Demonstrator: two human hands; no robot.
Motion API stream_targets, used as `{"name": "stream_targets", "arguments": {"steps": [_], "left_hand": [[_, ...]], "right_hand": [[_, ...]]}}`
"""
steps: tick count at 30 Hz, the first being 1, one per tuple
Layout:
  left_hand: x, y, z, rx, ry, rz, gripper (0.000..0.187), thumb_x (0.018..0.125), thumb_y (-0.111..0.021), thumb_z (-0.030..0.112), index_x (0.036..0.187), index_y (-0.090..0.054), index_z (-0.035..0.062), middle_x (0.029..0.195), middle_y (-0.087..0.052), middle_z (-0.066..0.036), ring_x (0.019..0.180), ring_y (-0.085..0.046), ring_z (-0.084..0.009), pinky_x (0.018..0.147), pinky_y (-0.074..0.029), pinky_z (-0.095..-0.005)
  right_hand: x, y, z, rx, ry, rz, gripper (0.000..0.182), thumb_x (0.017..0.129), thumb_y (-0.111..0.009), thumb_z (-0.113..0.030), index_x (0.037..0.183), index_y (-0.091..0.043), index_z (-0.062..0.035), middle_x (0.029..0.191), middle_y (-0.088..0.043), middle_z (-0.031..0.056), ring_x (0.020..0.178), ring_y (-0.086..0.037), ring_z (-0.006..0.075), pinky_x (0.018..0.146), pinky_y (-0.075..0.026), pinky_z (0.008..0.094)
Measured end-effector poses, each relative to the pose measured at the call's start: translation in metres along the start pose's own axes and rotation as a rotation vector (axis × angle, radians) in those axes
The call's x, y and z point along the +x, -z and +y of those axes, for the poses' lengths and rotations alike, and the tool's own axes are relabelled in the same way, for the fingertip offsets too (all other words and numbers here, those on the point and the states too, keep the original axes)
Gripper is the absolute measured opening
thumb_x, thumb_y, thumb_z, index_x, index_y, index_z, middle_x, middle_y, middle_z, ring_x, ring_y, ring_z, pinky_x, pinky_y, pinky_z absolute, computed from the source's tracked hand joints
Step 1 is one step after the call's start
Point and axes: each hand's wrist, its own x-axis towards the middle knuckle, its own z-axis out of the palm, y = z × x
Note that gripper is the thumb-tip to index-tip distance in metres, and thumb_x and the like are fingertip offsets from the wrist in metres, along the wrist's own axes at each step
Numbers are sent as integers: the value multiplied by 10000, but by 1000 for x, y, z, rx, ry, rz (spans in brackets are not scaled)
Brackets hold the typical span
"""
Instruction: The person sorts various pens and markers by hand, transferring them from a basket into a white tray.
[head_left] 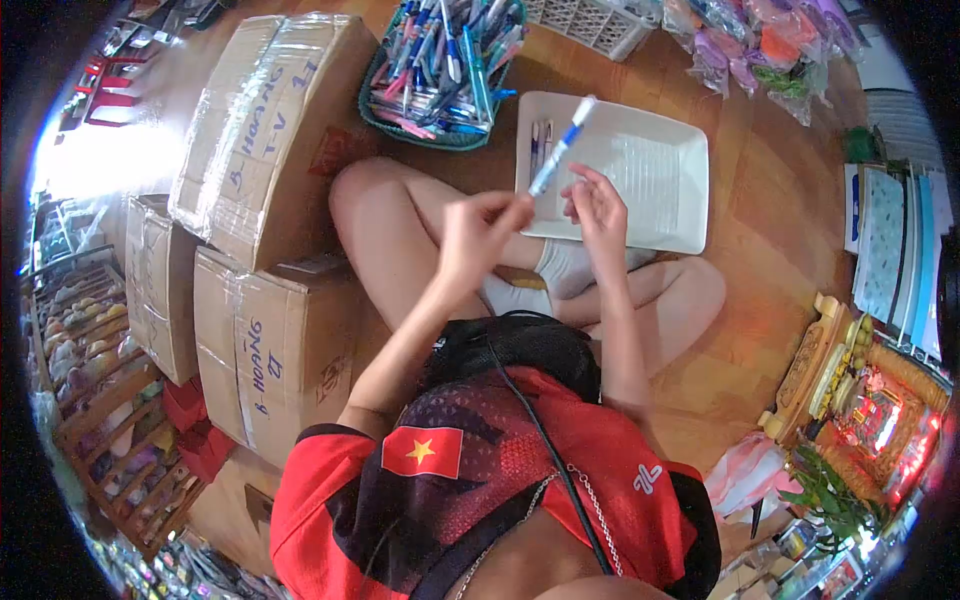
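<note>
Boxes [265, 140] stand at left, next a basket [430, 139] of pens [453, 60], then left hand [480, 225], fingers pinched on near end of a pen [565, 147] slanting up over tray [680, 170] with loose pens [547, 140] along its left side, and right hand [602, 212] just beside, fingers partly spread.

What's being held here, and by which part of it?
The left hand grips a blue-and-white pen by its end nearest the body; the right hand appears empty.

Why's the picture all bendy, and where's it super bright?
Head view: the edges curve into dark corners, probably from a fisheye lens; head view: the pen, nearer the middle, looks straight; head view: white glare hides detail left of the big box.
</note>
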Motion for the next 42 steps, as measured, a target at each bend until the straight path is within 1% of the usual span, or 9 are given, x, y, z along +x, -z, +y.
{"name": "stream_targets", "arguments": {"steps": [3, 8, 9, 14, 24, 30, 35, 39, 42], "left_hand": [[2, -37, -40, 9, 66, -80, 216, 868, -586, 148, 916, -661, -48, 711, -665, -80, 653, -612, -93, 609, -495, -250], [37, -57, -76, 431, -110, -141, 219, 797, -632, 178, 892, -663, -18, 760, -643, -185, 675, -619, -353, 655, -505, -361], [43, -58, -82, 494, -165, -110, 211, 794, -632, 178, 891, -659, -7, 778, -640, -180, 703, -613, -353, 670, -500, -375], [71, -52, -110, 659, -273, -114, 131, 768, -620, 134, 839, -624, 24, 843, -612, -164, 827, -580, -343, 750, -467, -417], [58, -27, -74, 502, -340, -128, 132, 774, -578, 58, 889, -639, 34, 800, -597, -141, 779, -559, -316, 718, -452, -407], [53, 0, 3, 556, -418, -34, 124, 768, -596, 42, 882, -643, 55, 786, -593, -107, 752, -553, -284, 690, -451, -371], [79, 42, 23, 841, -512, 354, 127, 799, -610, 112, 915, -625, 65, 852, -612, -101, 819, -565, -285, 742, -442, -372], [88, 64, 3, 938, -411, 374, 242, 829, -610, 258, 964, -583, 59, 1008, -574, -161, 897, -547, -343, 788, -430, -421], [89, 59, 16, 903, -436, 423, 273, 819, -614, 308, 903, -604, 48, 933, -592, -170, 903, -555, -350, 805, -430, -418]], "right_hand": [[13, 3, 18, -16, 1, 18, 230, 864, -601, -119, 1042, -580, 24, 816, -614, 48, 676, -572, 77, 595, -456, 199], [49, 21, 57, -294, -103, 102, 210, 826, -635, -110, 952, -617, 57, 739, -649, 77, 670, -610, 81, 582, -488, 214], [58, 24, 66, -350, -124, 93, 206, 821, -637, -109, 939, -623, 60, 732, -652, 83, 677, -616, 78, 583, -491, 215], [101, 20, 120, -779, -75, 51, 194, 724, -640, -157, 845, -682, -11, 803, -639, 206, 787, -626, 358, 724, -491, 376], [109, 12, 162, -1002, 108, 58, 164, 763, -574, -112, 880, -566, 3, 797, -601, 211, 760, -590, 380, 660, -461, 450], [98, -4, 126, -1018, 141, 59, 250, 793, -598, -197, 925, -547, 9, 811, -599, 220, 819, -581, 388, 712, -459, 453], [95, 0, 123, -980, 34, -18, 394, 811, -597, -224, 1096, -474, 18, 976, -547, 264, 905, -540, 409, 767, -442, 480], [89, 7, 130, -861, 103, 47, 486, 815, -596, -220, 1200, -406, 8, 1034, -507, 268, 908, -527, 410, 798, -438, 467], [83, 16, 130, -823, 137, 50, 482, 819, -592, -203, 1223, -404, -18, 1028, -503, 259, 889, -534, 399, 790, -442, 454]]}}
